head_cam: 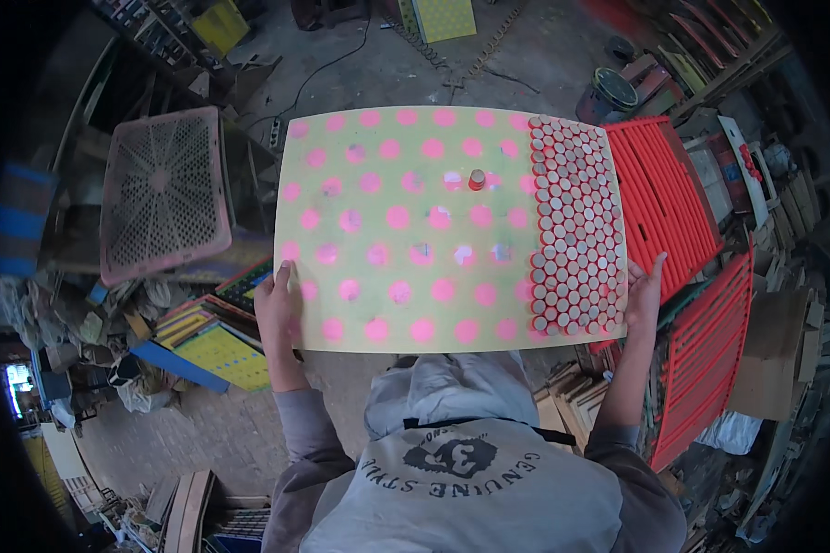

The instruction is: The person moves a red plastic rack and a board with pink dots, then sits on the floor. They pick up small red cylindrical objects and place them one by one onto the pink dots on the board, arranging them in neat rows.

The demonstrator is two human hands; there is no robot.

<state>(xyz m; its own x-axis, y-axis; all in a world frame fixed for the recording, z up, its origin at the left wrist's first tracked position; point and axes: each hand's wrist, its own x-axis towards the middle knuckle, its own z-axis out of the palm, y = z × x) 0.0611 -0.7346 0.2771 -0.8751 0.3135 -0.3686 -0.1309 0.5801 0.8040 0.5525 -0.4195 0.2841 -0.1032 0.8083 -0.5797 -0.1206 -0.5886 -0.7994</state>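
Observation:
A pale yellow-green board with pink spots lies across in front of me. My left hand grips its left edge near the lower corner, thumb on top. At the right edge is my right hand, its thumb and fingers spread and its palm side against the board; the part beneath is hidden. Many short round pieces with red sides and pale tops stand packed along the board's right end. One similar piece, perhaps a small stack, stands apart on the upper middle.
Red slatted panels lean at the right, with more red slats behind the board. A pink plastic crate is at the left above yellow panels. A bucket and coiled hoses are beyond.

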